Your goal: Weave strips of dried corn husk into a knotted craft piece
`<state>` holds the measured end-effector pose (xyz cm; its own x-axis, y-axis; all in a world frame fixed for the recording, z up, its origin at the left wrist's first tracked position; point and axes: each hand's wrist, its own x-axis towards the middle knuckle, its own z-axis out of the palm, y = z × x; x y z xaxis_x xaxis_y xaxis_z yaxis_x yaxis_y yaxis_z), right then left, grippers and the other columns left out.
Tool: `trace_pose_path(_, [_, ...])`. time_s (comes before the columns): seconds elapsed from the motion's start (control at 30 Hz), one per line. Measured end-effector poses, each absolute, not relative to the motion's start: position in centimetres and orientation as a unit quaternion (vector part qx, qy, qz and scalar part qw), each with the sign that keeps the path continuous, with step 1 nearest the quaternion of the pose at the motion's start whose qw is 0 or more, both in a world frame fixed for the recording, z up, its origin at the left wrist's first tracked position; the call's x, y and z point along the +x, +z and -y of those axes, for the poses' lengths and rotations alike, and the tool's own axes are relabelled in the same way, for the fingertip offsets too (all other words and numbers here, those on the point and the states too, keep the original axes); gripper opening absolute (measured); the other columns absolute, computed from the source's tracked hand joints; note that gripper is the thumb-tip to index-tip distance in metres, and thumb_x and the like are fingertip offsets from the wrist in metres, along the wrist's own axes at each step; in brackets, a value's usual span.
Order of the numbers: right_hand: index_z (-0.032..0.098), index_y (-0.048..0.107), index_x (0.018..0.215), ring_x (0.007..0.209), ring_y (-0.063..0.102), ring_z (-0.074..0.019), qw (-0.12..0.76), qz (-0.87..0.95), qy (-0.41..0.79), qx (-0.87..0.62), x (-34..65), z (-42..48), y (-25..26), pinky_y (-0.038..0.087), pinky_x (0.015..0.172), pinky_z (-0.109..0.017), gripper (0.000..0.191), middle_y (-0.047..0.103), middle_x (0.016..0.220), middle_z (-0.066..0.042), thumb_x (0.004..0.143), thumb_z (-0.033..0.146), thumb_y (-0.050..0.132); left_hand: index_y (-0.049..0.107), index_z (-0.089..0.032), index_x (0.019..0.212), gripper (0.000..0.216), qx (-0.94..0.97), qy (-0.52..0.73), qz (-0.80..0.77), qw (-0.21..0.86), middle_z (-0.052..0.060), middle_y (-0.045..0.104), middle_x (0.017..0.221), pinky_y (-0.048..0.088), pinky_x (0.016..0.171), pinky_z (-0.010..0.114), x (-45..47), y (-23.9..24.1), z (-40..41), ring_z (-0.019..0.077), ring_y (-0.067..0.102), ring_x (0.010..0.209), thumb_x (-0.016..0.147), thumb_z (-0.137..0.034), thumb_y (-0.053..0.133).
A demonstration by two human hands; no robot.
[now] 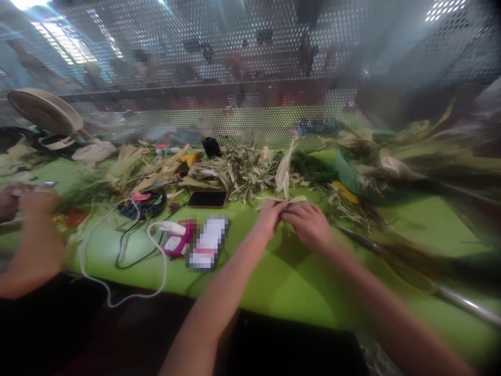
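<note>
My left hand (270, 216) and my right hand (307, 222) meet above the green table (282, 292), fingers closed around the base of a pale corn husk (287, 169). The husk stands upright above my fingertips, and narrow strips of it stick out to either side. My palms and the exact grip are hidden from this angle. Just beyond my hands lies a heap of dry, shredded husk (254, 169). To the left of my left hand are a dark phone (207, 199) and a phone with a lit, blurred screen (209, 243).
A magenta power bank (178, 243) with a white cable (162, 279) lies at left. A co-worker's arm (37, 235) reaches in farther left, near a fan (45, 109). A perforated metal panel (254, 122) bounds the back. A metal rod (465, 303) and a green basket (350, 175) are at right.
</note>
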<state>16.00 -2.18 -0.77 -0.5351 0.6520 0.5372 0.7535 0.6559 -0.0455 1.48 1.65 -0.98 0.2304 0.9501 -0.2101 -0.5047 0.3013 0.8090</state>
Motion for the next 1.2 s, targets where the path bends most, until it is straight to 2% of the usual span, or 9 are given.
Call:
trace_pose_path(0.13, [0.028, 0.072, 0.104, 0.103, 0.058, -0.0230, 0.254, 0.874, -0.112, -0.399, 16.0, 2.0, -1.0, 0.037, 0.091, -0.037, 0.023, 0.072, 0.108, -0.004, 0.094, 0.018, 0.054, 0.067, -0.010, 0.081, 0.028, 0.317, 0.484, -0.353, 0.735, 0.004, 0.068, 0.073, 0.048, 0.068, 0.025, 1.5, -0.9, -1.5, 0.0125, 0.063, 0.069, 0.061, -0.024, 0.082])
trace_pose_path(0.4, [0.024, 0.071, 0.091, 0.087, 0.060, -0.0222, 0.393, 0.798, -0.004, -0.457, 16.7, 2.4, -0.1, 0.040, 0.078, -0.036, 0.013, 0.073, 0.094, -0.005, 0.093, 0.030, 0.060, 0.066, -0.013, 0.079, 0.036, 0.396, 0.499, -0.380, 0.670, 0.000, 0.068, 0.071, 0.048, 0.070, 0.027, 1.4, -1.2, -2.0, 0.0119, 0.060, 0.066, 0.056, -0.030, 0.087])
trace_pose_path(0.6, [0.021, 0.068, 0.076, 0.089, 0.061, -0.0230, 0.512, 0.665, 0.150, -0.523, 17.6, 1.5, -0.2, 0.045, 0.081, -0.037, 0.014, 0.066, 0.088, -0.005, 0.081, 0.034, 0.070, 0.069, -0.012, 0.083, 0.030, 0.449, 0.462, -0.340, 0.685, 0.004, 0.070, 0.079, 0.052, 0.087, 0.035, 1.6, -1.1, -1.6, 0.0141, 0.064, 0.076, 0.063, -0.027, 0.084])
trace_pose_path(0.7, [0.020, 0.067, 0.075, 0.080, 0.059, -0.0201, 0.515, 0.617, 0.225, -0.551, 17.6, 1.3, -0.4, 0.045, 0.075, -0.034, 0.016, 0.063, 0.079, -0.002, 0.079, 0.036, 0.069, 0.069, -0.012, 0.087, 0.027, 0.436, 0.451, -0.335, 0.704, 0.006, 0.071, 0.084, 0.051, 0.093, 0.039, 1.6, -1.1, -1.3, 0.0160, 0.066, 0.082, 0.067, -0.027, 0.081])
trace_pose_path(0.87, [0.019, 0.065, 0.076, 0.074, 0.058, -0.0179, 0.524, 0.590, 0.247, -0.563, 17.5, 1.4, -0.5, 0.045, 0.070, -0.031, 0.020, 0.062, 0.075, -0.001, 0.078, 0.038, 0.069, 0.068, -0.013, 0.090, 0.028, 0.451, 0.455, -0.332, 0.693, 0.007, 0.072, 0.090, 0.050, 0.096, 0.043, 1.8, -1.6, -1.4, 0.0176, 0.066, 0.086, 0.069, -0.026, 0.081])
trace_pose_path(1.03, [0.018, 0.064, 0.093, 0.067, 0.059, -0.0163, 0.475, 0.598, 0.345, -0.546, 18.1, 1.3, -0.3, 0.046, 0.062, -0.029, 0.031, 0.066, 0.076, -0.001, 0.077, 0.044, 0.071, 0.066, -0.014, 0.084, 0.019, 0.435, 0.481, -0.384, 0.657, 0.006, 0.071, 0.082, 0.053, 0.091, 0.043, 1.8, -1.6, -1.6, 0.0175, 0.066, 0.079, 0.071, -0.021, 0.078])
trace_pose_path(1.2, [0.019, 0.065, 0.090, 0.071, 0.061, -0.0166, 0.486, 0.611, 0.358, -0.513, 18.1, 1.8, 1.0, 0.048, 0.065, -0.029, 0.023, 0.067, 0.077, -0.002, 0.074, 0.034, 0.073, 0.064, -0.014, 0.081, 0.013, 0.462, 0.478, -0.432, 0.609, 0.003, 0.068, 0.074, 0.054, 0.079, 0.037, 1.5, -1.7, -2.1, 0.0168, 0.065, 0.069, 0.072, -0.016, 0.073])
